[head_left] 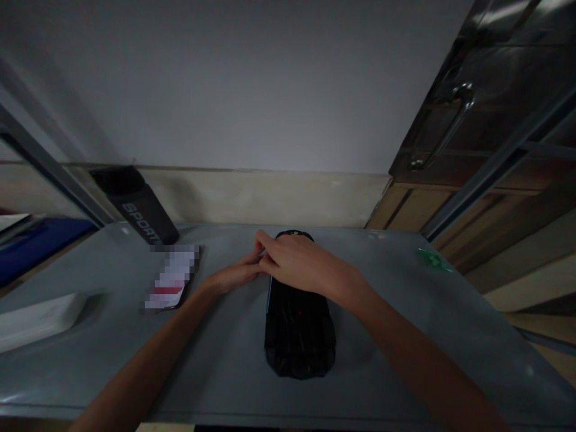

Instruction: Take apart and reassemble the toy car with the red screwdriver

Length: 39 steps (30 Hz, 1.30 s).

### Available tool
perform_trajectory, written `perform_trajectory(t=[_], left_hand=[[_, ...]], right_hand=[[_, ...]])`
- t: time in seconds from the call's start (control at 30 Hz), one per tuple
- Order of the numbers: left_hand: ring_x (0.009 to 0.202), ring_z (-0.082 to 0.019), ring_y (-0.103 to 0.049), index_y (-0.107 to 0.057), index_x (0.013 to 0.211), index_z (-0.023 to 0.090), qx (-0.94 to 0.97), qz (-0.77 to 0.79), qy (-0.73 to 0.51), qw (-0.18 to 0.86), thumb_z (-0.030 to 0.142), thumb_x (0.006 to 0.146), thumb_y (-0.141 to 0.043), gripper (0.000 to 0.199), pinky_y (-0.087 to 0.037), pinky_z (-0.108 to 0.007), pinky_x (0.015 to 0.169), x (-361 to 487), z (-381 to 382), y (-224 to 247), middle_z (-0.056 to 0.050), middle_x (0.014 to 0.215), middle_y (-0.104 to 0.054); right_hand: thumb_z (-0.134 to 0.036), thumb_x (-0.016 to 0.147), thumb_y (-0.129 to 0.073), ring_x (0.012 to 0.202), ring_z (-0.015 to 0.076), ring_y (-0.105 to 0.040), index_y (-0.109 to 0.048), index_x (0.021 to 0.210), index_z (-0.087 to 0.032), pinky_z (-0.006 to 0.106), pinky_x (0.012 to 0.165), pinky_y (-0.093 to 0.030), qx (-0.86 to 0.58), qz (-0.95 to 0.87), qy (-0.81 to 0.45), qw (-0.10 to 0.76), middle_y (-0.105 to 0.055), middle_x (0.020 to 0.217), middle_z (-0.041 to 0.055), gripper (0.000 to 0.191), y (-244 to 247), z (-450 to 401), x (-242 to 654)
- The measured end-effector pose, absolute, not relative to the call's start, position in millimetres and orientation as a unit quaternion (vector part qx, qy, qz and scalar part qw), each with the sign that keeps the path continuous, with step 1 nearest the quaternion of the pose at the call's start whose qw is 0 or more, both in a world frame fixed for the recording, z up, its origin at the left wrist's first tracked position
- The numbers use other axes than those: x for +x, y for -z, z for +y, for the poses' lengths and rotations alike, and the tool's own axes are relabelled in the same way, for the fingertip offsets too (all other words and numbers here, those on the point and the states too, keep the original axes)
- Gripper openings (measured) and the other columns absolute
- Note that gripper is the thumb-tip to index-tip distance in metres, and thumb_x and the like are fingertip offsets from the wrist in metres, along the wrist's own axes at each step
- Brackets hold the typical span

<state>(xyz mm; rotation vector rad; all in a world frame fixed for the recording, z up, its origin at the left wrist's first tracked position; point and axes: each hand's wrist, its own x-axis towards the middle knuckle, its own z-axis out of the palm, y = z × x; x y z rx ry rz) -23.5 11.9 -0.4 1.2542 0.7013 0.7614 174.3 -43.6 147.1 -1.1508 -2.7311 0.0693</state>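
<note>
A black toy car (299, 327) lies lengthwise on the grey table in front of me, its far end partly covered by my hands. My right hand (299, 261) reaches over the car's top, with thumb and fingers bent into a pinch at its left edge. From the left, my left hand (240, 273) comes in low beside the car, fingers drawn together and meeting the right fingertips. Whatever is between the fingers is hidden.
On the left are a phone (173, 279), a dark bottle marked SPORT (141, 210), a white case-like object (40, 321) and a blue folder (45, 246). A small green item (434, 260) lies at the right. Metal posts (499, 162) flank the table (382, 372); a wall stands behind.
</note>
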Motion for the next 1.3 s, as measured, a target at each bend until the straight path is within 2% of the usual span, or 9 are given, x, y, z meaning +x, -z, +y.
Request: perform_trajectory(t=[0.2, 0.4, 0.6, 0.87, 1.07, 1.3], left_hand=[[0.127, -0.028, -0.069, -0.077, 0.114, 0.022, 0.567, 0.315, -0.337, 0.682, 0.023, 0.086, -0.075, 0.028, -0.048, -0.037, 0.109, -23, 10, -4, -0.001, 0.112, -0.081], [0.129, -0.03, -0.065, -0.073, 0.115, 0.019, 0.557, 0.315, -0.339, 0.689, 0.033, 0.085, -0.082, 0.035, -0.044, -0.038, 0.112, -22, 6, -8, -0.005, 0.12, -0.078], [0.125, -0.029, -0.065, -0.071, 0.116, 0.015, 0.554, 0.309, -0.331, 0.698, 0.039, 0.08, -0.088, 0.047, -0.043, -0.039, 0.113, -26, 14, 6, -0.011, 0.126, -0.077], [0.134, -0.031, -0.062, -0.071, 0.124, 0.018, 0.572, 0.288, -0.324, 0.697, 0.038, 0.086, -0.082, 0.044, -0.039, -0.044, 0.119, -27, 15, 7, -0.008, 0.127, -0.077], [0.142, -0.031, -0.056, -0.071, 0.126, 0.017, 0.579, 0.291, -0.33, 0.686, 0.029, 0.087, -0.077, 0.042, -0.038, -0.042, 0.119, -29, 15, 7, -0.005, 0.128, -0.077], [0.13, -0.027, -0.066, -0.07, 0.129, 0.022, 0.574, 0.285, -0.329, 0.694, 0.032, 0.086, -0.081, 0.045, -0.045, -0.039, 0.115, -28, 17, 8, -0.006, 0.127, -0.077]], right_hand=[[-0.025, 0.11, -0.052, 0.08, 0.0203, -0.072, -0.065, 0.119, -0.017, 0.034, 0.064, -0.033, -0.373, -0.924, -0.005, 0.083, -0.079, 0.092, 0.005, 0.017, -145, -40, 176], [-0.026, 0.107, -0.057, 0.078, 0.02, -0.07, -0.065, 0.119, -0.02, 0.033, 0.064, -0.035, -0.373, -0.922, -0.009, 0.099, -0.079, 0.089, 0.0037, 0.016, -146, -42, 175], [-0.025, 0.111, -0.047, 0.078, 0.0206, -0.069, -0.072, 0.114, -0.023, 0.033, 0.064, -0.036, -0.398, -0.914, -0.007, 0.079, -0.079, 0.09, 0.0042, 0.025, -151, -46, 172], [-0.025, 0.11, -0.053, 0.08, 0.0199, -0.072, -0.067, 0.115, -0.021, 0.034, 0.065, -0.035, -0.374, -0.923, -0.007, 0.088, -0.08, 0.094, 0.0033, 0.016, -146, -43, 175], [-0.029, 0.108, -0.056, 0.087, 0.0227, -0.074, -0.065, 0.119, -0.02, 0.034, 0.067, -0.036, -0.383, -0.92, -0.016, 0.079, -0.081, 0.098, 0.0054, 0.017, -149, -46, 174], [-0.025, 0.111, -0.048, 0.087, 0.0229, -0.074, -0.064, 0.122, -0.019, 0.034, 0.069, -0.039, -0.386, -0.919, -0.024, 0.071, -0.08, 0.101, 0.0081, 0.02, -150, -44, 178]])
